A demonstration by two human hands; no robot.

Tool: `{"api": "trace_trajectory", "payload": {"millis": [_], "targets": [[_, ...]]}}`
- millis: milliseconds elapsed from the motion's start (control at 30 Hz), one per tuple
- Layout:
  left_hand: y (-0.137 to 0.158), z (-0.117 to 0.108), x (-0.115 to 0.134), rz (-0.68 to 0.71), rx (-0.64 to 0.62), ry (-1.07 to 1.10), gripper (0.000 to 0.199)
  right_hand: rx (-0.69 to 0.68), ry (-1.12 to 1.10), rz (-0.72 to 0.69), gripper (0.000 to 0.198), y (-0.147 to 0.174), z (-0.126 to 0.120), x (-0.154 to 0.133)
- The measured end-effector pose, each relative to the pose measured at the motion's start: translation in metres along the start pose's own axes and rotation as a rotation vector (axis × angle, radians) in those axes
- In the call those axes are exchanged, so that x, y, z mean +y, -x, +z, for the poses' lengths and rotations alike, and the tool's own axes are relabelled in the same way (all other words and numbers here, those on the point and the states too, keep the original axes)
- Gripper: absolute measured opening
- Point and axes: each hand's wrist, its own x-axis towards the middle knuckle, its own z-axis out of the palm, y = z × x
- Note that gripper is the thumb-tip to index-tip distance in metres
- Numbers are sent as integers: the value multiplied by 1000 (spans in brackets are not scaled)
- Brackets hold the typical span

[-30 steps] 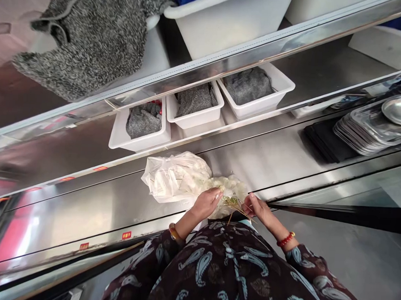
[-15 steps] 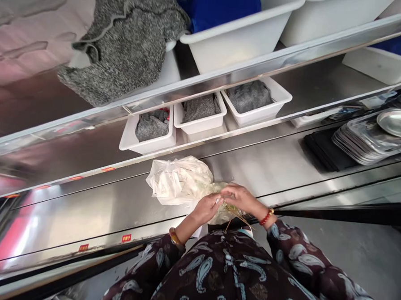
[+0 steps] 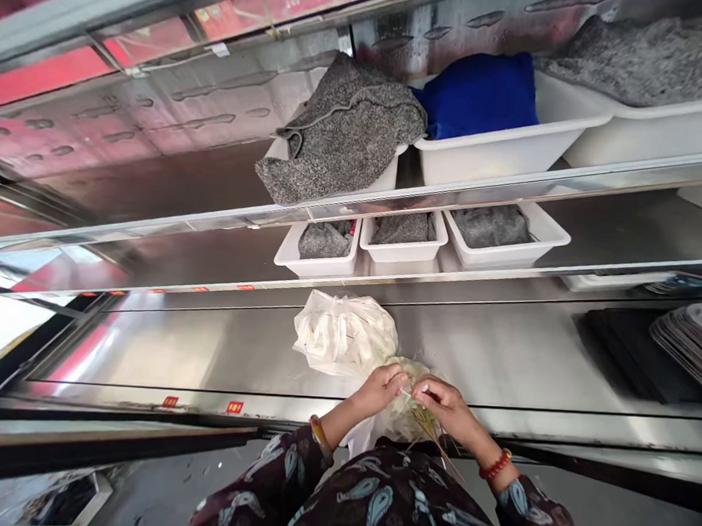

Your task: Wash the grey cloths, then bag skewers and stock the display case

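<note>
My left hand is closed in a pinch, and a short, thin pale strip sticks out from its fingertips. Close beside it, my right hand is also pinched; something whitish shows at its fingertips, too small to name. Beneath both hands lies a clear plastic bag with yellowish-green contents and thin sticks poking out towards my body. Behind my left hand sits a fuller translucent plastic bag packed with pale white pieces I cannot name.
A steel counter runs across in front of me. Shelves above it carry white tubs with grey cloths and a blue cloth. A stack of metal trays and dark trays stand at right.
The hands, nearly touching earlier, are now slightly apart, and a pale strip shows between them. My view has shifted, so more of the upper shelves and the counter's left end appears.
</note>
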Motion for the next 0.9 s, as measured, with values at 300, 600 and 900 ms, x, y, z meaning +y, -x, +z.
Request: {"api": "trace_trajectory", "payload": {"millis": [300, 600, 900], "targets": [[0, 2, 9, -260, -78, 433, 55, -151, -16, 35, 40, 9, -9, -19], [-3, 6, -1, -293, 100, 406, 48, 21, -16, 82, 47, 6, 13, 0], [1, 2, 31, 263, 76, -162, 22, 144, -274, 247, 32, -29, 23, 17]]}}
